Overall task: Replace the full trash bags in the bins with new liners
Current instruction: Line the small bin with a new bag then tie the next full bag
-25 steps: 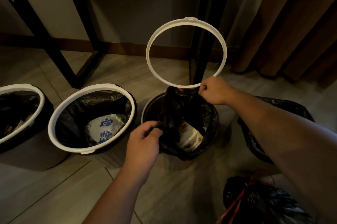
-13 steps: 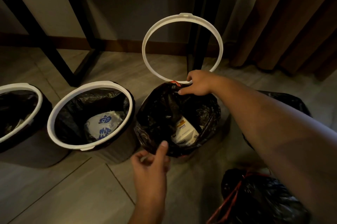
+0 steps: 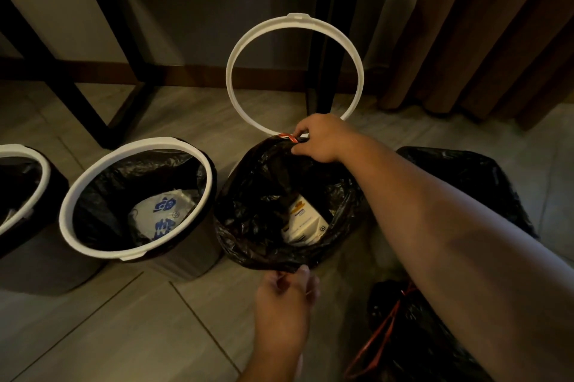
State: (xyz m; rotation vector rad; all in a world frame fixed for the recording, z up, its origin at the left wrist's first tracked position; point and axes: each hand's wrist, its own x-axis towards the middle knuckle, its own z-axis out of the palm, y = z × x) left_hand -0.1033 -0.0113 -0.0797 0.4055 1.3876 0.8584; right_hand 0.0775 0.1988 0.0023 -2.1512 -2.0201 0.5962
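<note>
Bag (image 3: 253, 214) sits between the hands: right hand (image 3: 320, 139) pinches far rim (at red tie (image 3: 287, 137)), left hand (image 3: 285, 293) meets near rim, grip unclear.

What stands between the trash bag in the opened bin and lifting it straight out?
Nothing visible does. The white ring stands flipped up behind the trash bag, off its rim. The right hand pinches the bag's far edge, and the left hand is at its near edge.

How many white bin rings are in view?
3: the far-left ring, cut by the frame edge; the middle ring, flat on its bin; the upright ring behind the open black bag. Others may be out of frame.
</note>
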